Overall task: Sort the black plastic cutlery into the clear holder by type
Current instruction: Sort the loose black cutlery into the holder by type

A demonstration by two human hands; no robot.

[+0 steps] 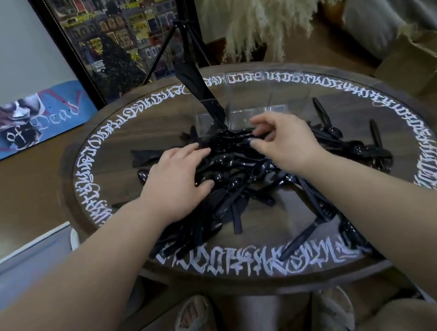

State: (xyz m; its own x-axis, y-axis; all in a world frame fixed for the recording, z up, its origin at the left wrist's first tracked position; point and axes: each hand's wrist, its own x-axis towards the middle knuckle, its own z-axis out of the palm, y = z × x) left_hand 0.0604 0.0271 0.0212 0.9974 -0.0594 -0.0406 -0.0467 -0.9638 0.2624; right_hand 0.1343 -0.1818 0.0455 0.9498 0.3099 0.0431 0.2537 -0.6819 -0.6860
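Cutlery lies heaped mid-table, just before the clear holder by the far edge; left hand presses flat-fingered, right hand hovers, fingers loosely curled, holding nothing.

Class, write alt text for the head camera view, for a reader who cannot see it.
Two bare hands, left hand and right hand, reach into a heap of black plastic cutlery on a round glass-topped table edged with white lettering. A clear holder stands just beyond the heap.
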